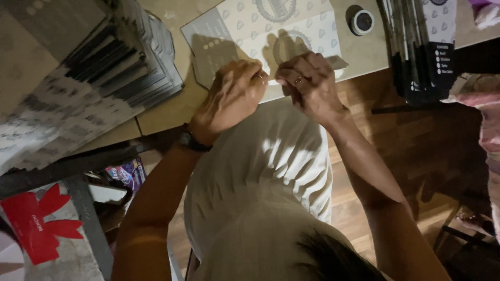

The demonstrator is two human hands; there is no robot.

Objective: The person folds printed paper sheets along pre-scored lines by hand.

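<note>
A flat printed cardboard sheet (271,28), pale with a grey pattern, lies on the table top (172,112). My left hand (234,96) and my right hand (308,83) are side by side at the sheet's near edge. The fingers of both are curled onto that edge and hide it. A dark watch (188,139) is on my left wrist and a ring on a right finger. My light shirt fills the view below the hands.
A tall slanted stack of flat printed sheets (99,67) lies at the left. A small roll of tape (361,22) sits at the back right, beside a dark stack of sheets (419,49). Wooden floor (416,140) shows at the right, and a package with a red leaf (44,221) at the bottom left.
</note>
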